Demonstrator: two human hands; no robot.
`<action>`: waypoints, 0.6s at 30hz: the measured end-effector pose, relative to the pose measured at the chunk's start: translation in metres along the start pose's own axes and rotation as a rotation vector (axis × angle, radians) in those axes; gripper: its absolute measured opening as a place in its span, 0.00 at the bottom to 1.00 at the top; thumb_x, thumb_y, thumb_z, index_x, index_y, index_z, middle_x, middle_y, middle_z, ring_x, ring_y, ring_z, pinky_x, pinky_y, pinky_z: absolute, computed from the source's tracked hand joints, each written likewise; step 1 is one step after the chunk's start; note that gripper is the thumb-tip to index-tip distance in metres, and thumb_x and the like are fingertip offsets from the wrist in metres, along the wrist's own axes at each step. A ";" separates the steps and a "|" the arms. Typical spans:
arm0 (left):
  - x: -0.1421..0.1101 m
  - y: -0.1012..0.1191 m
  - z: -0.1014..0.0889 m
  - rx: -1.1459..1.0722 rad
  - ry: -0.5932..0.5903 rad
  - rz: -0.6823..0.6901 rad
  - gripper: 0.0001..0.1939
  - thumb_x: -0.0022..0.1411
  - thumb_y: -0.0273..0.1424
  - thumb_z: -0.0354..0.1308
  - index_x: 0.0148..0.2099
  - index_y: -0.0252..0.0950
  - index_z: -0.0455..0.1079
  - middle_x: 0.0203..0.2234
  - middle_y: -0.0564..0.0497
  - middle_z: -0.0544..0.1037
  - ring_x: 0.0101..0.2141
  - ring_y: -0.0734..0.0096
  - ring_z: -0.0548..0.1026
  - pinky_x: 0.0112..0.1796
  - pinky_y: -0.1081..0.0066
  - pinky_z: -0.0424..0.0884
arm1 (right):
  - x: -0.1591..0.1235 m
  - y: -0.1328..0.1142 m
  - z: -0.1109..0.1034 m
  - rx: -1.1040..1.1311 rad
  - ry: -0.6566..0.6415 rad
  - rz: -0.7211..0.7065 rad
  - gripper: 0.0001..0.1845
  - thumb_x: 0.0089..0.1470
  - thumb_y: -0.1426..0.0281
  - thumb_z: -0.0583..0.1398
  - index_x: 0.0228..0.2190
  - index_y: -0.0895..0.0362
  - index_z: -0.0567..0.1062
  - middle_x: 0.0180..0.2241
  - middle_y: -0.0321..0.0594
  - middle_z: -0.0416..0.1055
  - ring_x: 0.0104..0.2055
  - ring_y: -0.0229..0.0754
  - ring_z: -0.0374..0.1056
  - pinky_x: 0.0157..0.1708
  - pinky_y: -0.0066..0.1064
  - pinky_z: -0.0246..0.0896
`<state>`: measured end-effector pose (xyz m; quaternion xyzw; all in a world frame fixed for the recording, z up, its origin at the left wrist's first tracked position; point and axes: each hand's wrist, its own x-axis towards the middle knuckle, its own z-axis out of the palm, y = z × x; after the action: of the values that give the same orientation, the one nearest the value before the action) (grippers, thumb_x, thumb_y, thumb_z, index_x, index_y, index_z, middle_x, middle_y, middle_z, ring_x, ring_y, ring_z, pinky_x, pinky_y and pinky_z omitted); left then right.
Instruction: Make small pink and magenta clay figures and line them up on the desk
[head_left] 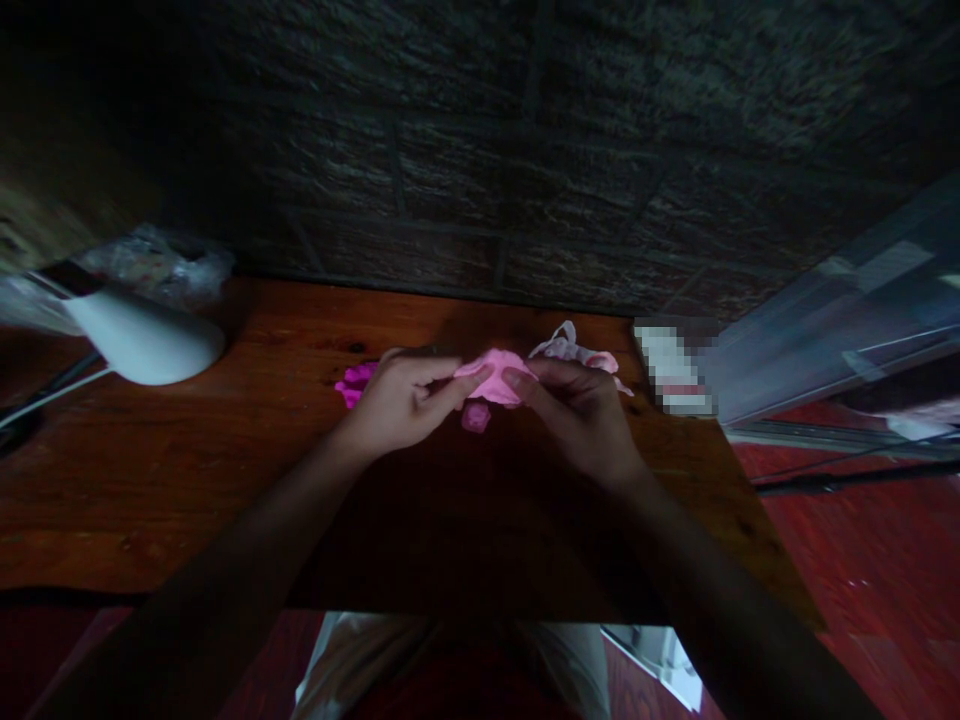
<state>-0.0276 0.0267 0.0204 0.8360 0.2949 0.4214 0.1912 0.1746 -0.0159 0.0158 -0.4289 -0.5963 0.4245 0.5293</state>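
Observation:
Both hands meet over the far middle of a wooden table [187, 470]. My left hand [401, 400] and my right hand [581, 410] each pinch a soft pink piece [495, 378] between them, fingers closed on it. A smaller pink lump [475, 416] lies just below it on the table. A brighter magenta lump [354, 383] sits left of my left hand. Behind my right hand lies a pale, crumpled clear-and-pink wrapper [570, 346].
A white desk lamp head [139, 337] with its arm reaches in from the left, crumpled plastic [161, 258] behind it. A dark stone-pattern wall [525, 150] closes the back. A blurred box [675, 372] sits at the table's right end, glass panel [840, 320] beyond.

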 end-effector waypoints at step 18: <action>0.003 0.002 0.004 -0.170 0.100 -0.157 0.21 0.69 0.37 0.60 0.24 0.36 0.68 0.17 0.57 0.69 0.20 0.78 0.64 0.23 0.75 0.62 | -0.001 0.004 0.001 0.024 0.041 0.012 0.06 0.56 0.65 0.70 0.37 0.51 0.87 0.37 0.37 0.86 0.39 0.41 0.80 0.42 0.35 0.77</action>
<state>-0.0227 0.0263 0.0213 0.7691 0.3318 0.4696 0.2789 0.1737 -0.0163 0.0119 -0.4346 -0.5776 0.4262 0.5439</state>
